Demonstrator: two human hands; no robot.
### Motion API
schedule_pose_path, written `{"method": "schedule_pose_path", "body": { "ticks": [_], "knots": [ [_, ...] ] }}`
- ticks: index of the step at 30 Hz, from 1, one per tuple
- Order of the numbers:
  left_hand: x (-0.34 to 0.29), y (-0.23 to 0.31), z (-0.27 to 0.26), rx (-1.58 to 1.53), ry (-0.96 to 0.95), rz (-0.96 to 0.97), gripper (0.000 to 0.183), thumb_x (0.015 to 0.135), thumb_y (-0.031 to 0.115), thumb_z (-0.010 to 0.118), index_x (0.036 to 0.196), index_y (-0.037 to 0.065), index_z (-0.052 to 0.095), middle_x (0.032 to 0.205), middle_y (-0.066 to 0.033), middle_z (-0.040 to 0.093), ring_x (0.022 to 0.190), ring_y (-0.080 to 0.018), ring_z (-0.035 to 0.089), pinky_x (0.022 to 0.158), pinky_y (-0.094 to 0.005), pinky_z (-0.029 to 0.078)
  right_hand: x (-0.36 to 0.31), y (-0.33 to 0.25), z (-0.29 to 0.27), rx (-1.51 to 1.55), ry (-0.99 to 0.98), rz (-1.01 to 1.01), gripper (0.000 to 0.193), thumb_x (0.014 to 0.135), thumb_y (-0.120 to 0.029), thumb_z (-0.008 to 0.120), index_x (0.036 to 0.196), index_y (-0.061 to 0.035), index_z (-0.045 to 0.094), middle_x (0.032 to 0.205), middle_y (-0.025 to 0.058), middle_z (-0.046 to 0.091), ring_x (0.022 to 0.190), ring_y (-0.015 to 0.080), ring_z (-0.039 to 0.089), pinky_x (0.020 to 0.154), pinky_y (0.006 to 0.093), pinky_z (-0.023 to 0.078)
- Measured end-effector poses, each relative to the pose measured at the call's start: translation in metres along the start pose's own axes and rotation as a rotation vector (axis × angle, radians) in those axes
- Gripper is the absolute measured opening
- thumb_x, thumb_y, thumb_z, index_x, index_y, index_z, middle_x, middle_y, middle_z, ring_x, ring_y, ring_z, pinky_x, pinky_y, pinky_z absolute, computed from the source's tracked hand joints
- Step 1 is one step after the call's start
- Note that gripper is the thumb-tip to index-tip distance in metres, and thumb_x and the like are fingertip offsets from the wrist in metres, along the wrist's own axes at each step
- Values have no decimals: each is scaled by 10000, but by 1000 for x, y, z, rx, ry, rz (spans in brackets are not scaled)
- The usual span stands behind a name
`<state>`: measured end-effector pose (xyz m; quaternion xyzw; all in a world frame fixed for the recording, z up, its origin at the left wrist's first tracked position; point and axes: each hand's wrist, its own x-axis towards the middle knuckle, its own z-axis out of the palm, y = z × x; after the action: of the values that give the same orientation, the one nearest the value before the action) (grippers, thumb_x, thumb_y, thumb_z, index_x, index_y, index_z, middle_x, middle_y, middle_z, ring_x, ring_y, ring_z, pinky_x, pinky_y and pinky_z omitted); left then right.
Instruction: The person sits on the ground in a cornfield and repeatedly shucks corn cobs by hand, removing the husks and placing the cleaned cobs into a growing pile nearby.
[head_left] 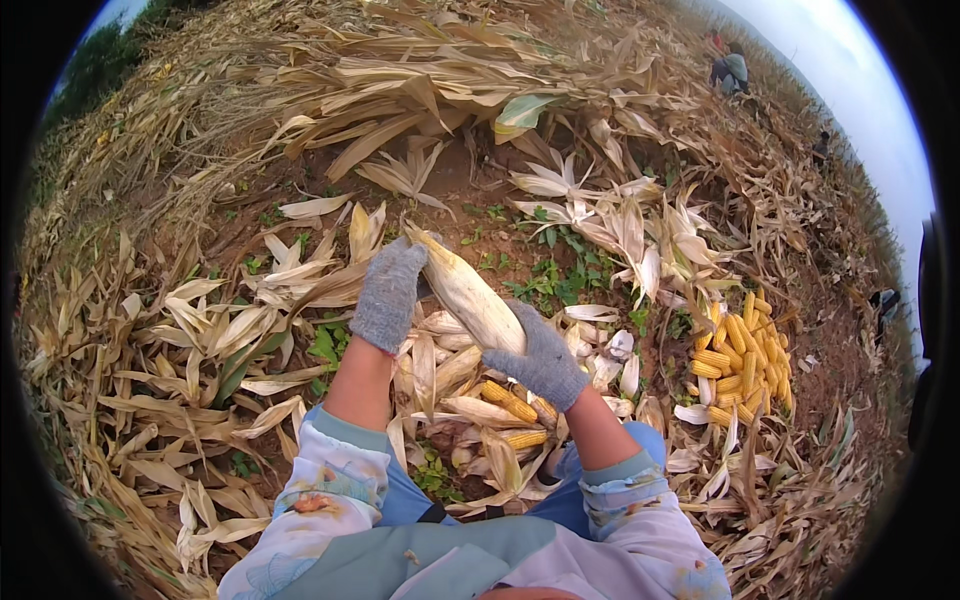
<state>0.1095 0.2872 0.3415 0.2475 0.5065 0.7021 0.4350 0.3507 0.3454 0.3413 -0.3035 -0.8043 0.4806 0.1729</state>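
Note:
An ear of corn, still wrapped in its pale dry husk, slants between my two hands. My left hand, in a grey knit glove, closes round its far upper end. My right hand, gloved the same way, grips the near lower end, fingers mostly under the husk. Below the held ear, between my knees, lies a heap of husks with several bare yellow corn cobs showing among them.
A pile of husked yellow corn sits on the soil to my right. Dry stalks and leaves lie in a thick band ahead. Loose husks spread on my left. Small green weeds grow ahead. A person crouches far off at the right.

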Motion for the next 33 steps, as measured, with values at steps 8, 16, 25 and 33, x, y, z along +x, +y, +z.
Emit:
{"method": "schedule_pose_path", "body": {
  "ticks": [8, 16, 25, 33],
  "knots": [
    [-7, -5, 3, 145, 34, 194, 280, 941, 141, 505, 1093, -26, 670, 965, -81, 673, 846, -155, 626, 773, -305, 531, -7, -5, 10, -319, 157, -80, 809, 758, -370, 797, 1401, -27, 447, 1325, 223, 538, 1222, 372, 538, 1022, 430, 456],
    [-9, -1, 13, -16, 53, 230, 241, 914, 54, 480, 1079, -35, 632, 1011, -139, 691, 906, -200, 671, 813, -321, 556, -8, -15, 18, -335, 216, -99, 825, 741, -325, 816, 1404, -19, 429, 1286, 226, 542, 1182, 385, 553, 992, 445, 477],
    [2, -15, 18, -482, 72, 145, 166, 946, 43, 474, 1051, 3, 597, 984, -160, 661, 925, -290, 667, 816, -383, 569, -8, -6, 20, -385, 346, -253, 778, 725, -267, 827, 1364, -9, 465, 1229, 230, 566, 1121, 389, 574, 944, 444, 499],
    [-2, -10, 33, -600, -45, -30, 277, 1014, 234, 488, 1110, 5, 609, 1028, -131, 671, 947, -253, 656, 861, -389, 548, -2, 1, 8, -401, 413, -322, 757, 716, -252, 833, 1345, -13, 487, 1202, 212, 586, 1099, 387, 584, 921, 453, 502]
  ]
}}
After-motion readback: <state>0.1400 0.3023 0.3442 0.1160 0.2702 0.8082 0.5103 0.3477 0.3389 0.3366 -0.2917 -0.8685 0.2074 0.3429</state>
